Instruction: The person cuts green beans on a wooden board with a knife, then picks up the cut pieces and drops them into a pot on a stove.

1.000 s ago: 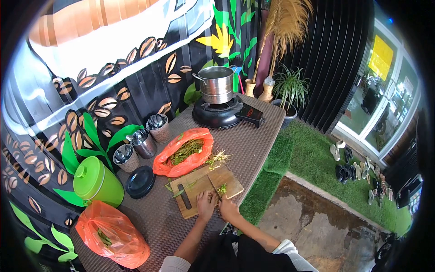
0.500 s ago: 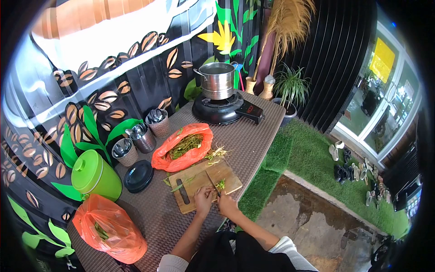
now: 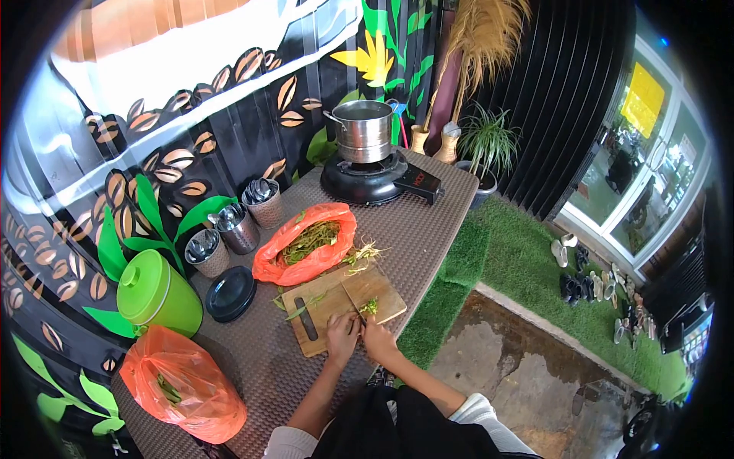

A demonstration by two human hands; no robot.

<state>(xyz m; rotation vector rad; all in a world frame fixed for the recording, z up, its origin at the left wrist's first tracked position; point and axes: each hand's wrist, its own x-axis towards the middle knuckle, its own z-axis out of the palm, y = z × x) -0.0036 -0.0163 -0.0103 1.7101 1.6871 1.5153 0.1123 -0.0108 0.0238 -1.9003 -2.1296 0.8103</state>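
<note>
My right hand (image 3: 379,341) is wrapped around the handle of a knife (image 3: 352,299), whose blade stands over the wooden cutting board (image 3: 386,291). Close beside the blade, my left hand (image 3: 343,336) rests on the board with its fingers bent together. What those fingers press on is hidden. A small heap of chopped green stems (image 3: 370,307) lies just right of the knife. Long green pieces (image 3: 300,310) are scattered near the board's handle slot. Behind the board sits an open orange plastic bag (image 3: 267,266) full of green bean-like stalks (image 3: 310,243).
Pale trimmings (image 3: 365,252) lie by the bag. A steel pot (image 3: 365,138) stands on a black portable stove (image 3: 355,183) at the far end. Along the wall are cutlery cups (image 3: 238,229), black plates (image 3: 231,294) and a green lidded bucket (image 3: 159,294). A second orange bag (image 3: 191,390) stands front left.
The whole view has shifted slightly. Both hands stay at the board, the knife still between them and the chopped heap, with only slight finger movement.
</note>
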